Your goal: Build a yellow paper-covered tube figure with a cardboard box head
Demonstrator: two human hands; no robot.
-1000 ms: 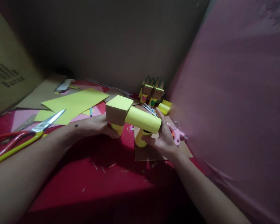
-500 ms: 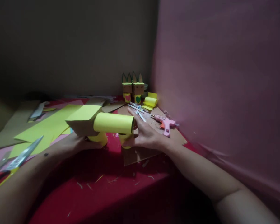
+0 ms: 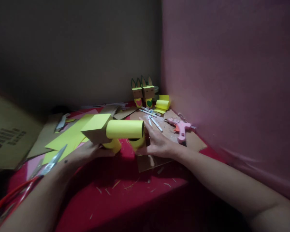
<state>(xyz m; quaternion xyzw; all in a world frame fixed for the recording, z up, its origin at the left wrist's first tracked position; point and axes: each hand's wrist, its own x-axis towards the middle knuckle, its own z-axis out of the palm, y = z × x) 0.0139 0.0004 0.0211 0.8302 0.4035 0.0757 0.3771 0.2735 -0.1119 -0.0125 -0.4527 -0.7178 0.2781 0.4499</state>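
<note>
Crosswise, the yellow tube [image 3: 125, 129] ran from the box [image 3: 96, 126] towards the right hand [image 3: 160, 143], its open end nearest those fingers. That hand clasped the right-hand roll [image 3: 135, 144] beneath; the left hand [image 3: 93, 150] gripped the left-hand roll [image 3: 114, 146].

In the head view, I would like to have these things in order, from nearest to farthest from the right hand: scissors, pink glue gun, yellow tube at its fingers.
From the right hand:
1. Yellow tube, at its fingers.
2. Pink glue gun, to its right.
3. Scissors, far left.
</note>
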